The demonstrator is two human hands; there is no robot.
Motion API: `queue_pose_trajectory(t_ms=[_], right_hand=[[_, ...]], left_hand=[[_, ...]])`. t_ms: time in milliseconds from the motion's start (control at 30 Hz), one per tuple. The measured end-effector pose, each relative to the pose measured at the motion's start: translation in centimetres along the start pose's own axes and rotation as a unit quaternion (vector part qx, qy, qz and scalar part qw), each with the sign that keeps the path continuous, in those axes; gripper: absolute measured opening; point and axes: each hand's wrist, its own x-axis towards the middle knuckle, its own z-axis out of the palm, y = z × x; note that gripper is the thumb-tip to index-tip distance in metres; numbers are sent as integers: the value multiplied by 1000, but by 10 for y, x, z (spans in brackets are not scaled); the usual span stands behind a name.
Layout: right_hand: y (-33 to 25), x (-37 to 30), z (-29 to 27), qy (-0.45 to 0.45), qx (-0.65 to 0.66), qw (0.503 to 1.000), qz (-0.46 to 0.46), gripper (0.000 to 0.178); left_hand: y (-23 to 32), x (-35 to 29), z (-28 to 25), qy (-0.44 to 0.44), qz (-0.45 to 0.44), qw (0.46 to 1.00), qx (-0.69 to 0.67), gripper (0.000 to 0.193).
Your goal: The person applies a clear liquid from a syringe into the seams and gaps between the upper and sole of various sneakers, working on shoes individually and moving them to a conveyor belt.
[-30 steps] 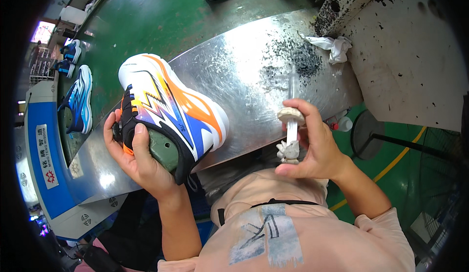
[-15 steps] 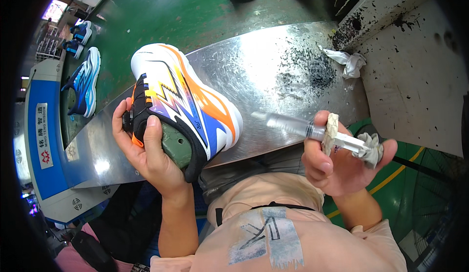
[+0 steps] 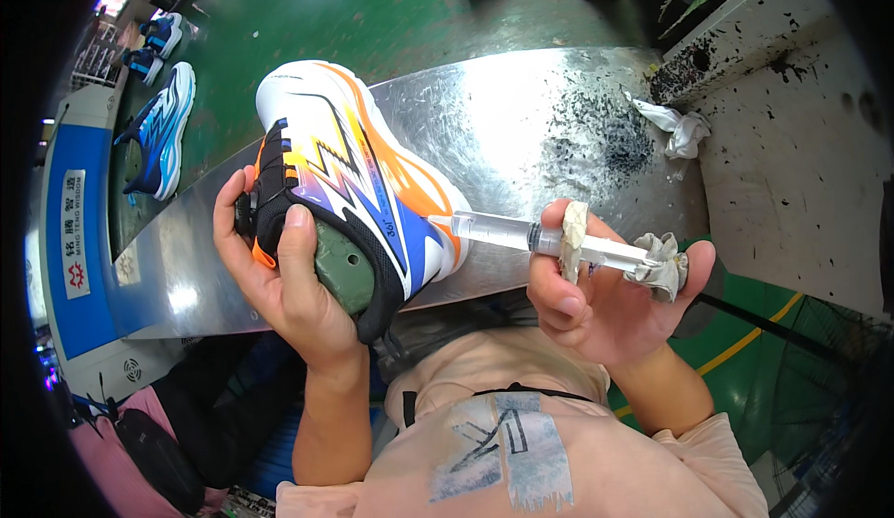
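Observation:
My left hand (image 3: pixel 296 271) is closed around the ankle opening of a running shoe (image 3: pixel 358 160), white with blue, yellow and orange. A dark green shoe last (image 3: pixel 343 267) fills the shoe, which is held tilted over the metal ledge with its side turned toward me. In my right hand (image 3: pixel 605 309) is a clear syringe (image 3: pixel 503 230) with cloth wrapped at its finger flange and plunger end. My thumb lies at the plunger end. The syringe tip meets or nearly meets the orange and white midsole near the heel; exact contact is hard to tell.
Below the shoe runs a metal ledge (image 3: pixel 507 99) with black specks at its right. A crumpled white cloth (image 3: pixel 684 132) lies by the stained panel (image 3: pixel 792 146). Blue shoes (image 3: pixel 168 132) stand on the green belt (image 3: pixel 372 15) at left, others at the far edge. Another person's pink sleeve (image 3: pixel 107 462) shows lower left.
My right hand has brought the syringe leftward, so its tip is now at the shoe's midsole instead of apart from it. The left hand keeps its hold on the shoe.

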Motion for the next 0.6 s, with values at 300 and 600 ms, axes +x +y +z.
queue_pose_trajectory(t_ms=[300,600], right_hand=[[3,-6,15,53,-217,975,17,132],[-9,-10,26,72,-250,965,26,132]], left_hand=[[-3,0,-1,4,2,1000,-7,47],[-3,0,1,5,15,999,37,47]])
